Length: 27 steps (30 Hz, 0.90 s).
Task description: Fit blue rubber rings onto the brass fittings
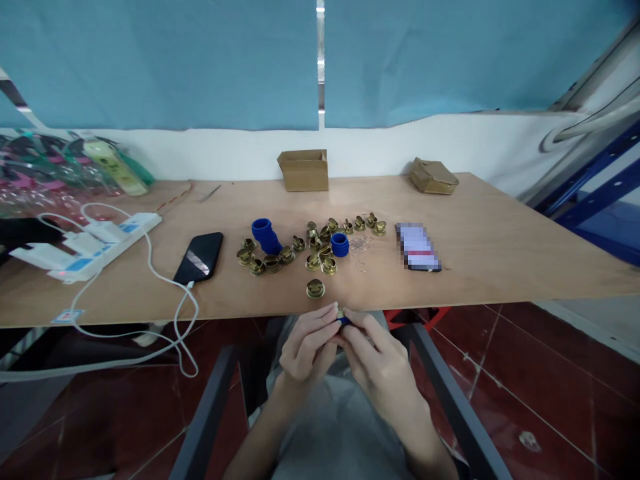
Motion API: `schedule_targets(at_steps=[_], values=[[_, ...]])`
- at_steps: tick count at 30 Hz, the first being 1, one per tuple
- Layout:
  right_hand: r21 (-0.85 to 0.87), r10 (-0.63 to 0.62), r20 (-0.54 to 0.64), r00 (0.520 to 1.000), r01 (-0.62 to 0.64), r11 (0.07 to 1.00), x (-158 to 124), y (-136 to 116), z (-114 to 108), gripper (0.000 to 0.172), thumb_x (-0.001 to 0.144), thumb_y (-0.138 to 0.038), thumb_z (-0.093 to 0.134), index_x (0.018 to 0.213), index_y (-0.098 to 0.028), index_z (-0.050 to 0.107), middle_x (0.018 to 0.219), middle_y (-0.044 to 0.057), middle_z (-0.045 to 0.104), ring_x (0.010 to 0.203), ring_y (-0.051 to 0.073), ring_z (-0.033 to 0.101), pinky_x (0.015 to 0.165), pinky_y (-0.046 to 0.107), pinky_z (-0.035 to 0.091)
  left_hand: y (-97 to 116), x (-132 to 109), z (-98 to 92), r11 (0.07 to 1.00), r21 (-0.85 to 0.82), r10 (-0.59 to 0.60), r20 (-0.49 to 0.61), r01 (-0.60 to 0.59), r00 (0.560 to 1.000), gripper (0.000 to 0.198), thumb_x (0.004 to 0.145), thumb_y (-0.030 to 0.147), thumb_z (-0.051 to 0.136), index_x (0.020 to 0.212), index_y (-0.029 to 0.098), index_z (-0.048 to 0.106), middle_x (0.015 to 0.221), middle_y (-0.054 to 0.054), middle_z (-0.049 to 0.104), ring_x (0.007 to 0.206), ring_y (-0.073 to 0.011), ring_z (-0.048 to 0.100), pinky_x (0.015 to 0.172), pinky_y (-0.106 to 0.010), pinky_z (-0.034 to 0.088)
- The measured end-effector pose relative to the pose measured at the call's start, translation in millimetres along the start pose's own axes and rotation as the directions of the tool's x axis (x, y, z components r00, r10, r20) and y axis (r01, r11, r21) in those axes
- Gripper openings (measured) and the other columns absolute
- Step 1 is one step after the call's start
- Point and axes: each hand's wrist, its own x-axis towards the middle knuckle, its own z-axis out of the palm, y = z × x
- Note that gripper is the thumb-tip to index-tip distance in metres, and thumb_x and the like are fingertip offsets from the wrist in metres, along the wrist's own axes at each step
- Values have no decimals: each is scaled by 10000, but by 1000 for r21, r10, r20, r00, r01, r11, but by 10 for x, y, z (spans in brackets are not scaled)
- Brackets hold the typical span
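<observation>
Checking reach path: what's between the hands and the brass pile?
Head view: one lone brass part near the table edge, between the pile and the left hand and right hand pinching a blue piece.

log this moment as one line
left hand: pinches small blue and brass piece | right hand: pinches same piece | on wooden table: round brass fittings, blue ribbed rings

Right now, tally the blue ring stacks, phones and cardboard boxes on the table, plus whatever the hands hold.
Blue ring stacks: 2
Phones: 2
Cardboard boxes: 2
Small blue piece pinched between left hand and right hand: 1
Total: 7
</observation>
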Motion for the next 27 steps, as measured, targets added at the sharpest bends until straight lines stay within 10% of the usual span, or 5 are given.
schedule_targets(at_steps=[13,27], values=[[410,256,76,964,-265,873,73,173,13,130,933,-299,752,993,-251,647,878,4,687,762,167,687,706,266,565,26,122,-119,874,-176,-416,208,452,885,358,798,168,837,1101,231,656,1044,-70,724,993,-230,740,854,-387,642],[497,400,239,885,-465,733,119,204,-31,100,892,-166,606,965,-232,587,831,5,704,771,170,714,715,264,556,68,153,-67,921,-73,-366,170,382,915,348,806,61,757,1100,221,661,1034,-42,704,966,-196,727,867,-355,639]])
